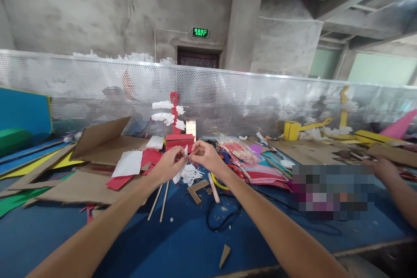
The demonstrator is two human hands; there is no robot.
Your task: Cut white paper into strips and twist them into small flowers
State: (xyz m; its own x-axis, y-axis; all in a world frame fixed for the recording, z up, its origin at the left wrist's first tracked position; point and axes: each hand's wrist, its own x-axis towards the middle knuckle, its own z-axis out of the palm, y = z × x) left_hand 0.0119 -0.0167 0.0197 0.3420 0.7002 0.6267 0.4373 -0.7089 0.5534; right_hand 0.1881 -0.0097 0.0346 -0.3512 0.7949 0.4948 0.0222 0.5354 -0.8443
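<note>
A small piece of white paper (186, 150) stands up between my hands. My left hand (170, 163) pinches it with thumb and forefinger. From the other side, my right hand (208, 156) is closed with its fingertips at the same piece. Below them lies a little heap of twisted white paper (192, 174). Two thin wooden sticks (164, 202) lie on the blue table near my left wrist. Just beyond my hands is a red box (180, 140), with a red upright strip (175, 124) behind it bearing white paper tufts (163, 117).
Cardboard sheets (78, 186) and red paper (120, 181) cover the left. To the right lie an L-shaped cardboard piece (197, 192), a pale stick (213, 187), a black cable (224, 226) and pink sheets (267, 176). A perforated metal screen (228, 100) runs behind. Another person's hand (386, 169) is at far right.
</note>
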